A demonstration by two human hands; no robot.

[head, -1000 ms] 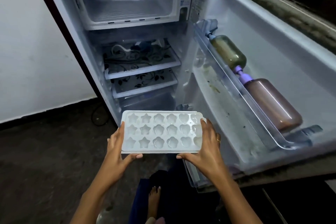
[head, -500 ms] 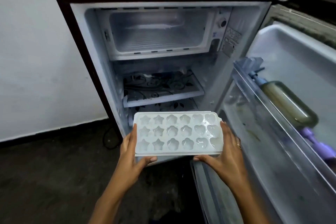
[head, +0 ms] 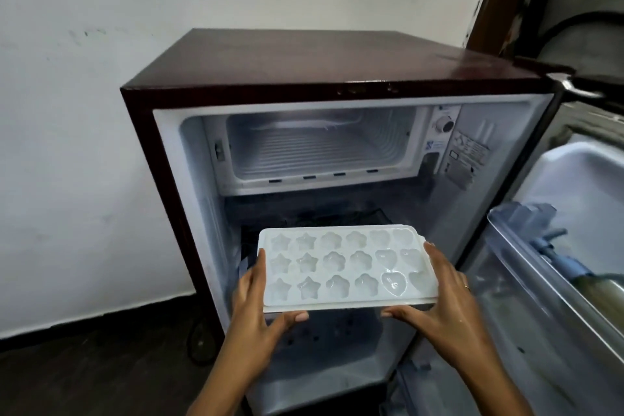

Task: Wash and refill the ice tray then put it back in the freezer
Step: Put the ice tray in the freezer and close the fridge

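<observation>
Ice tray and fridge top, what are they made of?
The ice tray looks like white, slightly see-through plastic: smooth moulded star, flower and heart cups with a soft shine. The fridge top looks like painted metal, dark maroon and glossy, since it reflects light near the right corner; it could be a coated panel instead.

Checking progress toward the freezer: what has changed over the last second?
The tray has risen toward the freezer but is still below its opening. The left hand and right hand keep gripping its ends. The door stays open.
</observation>
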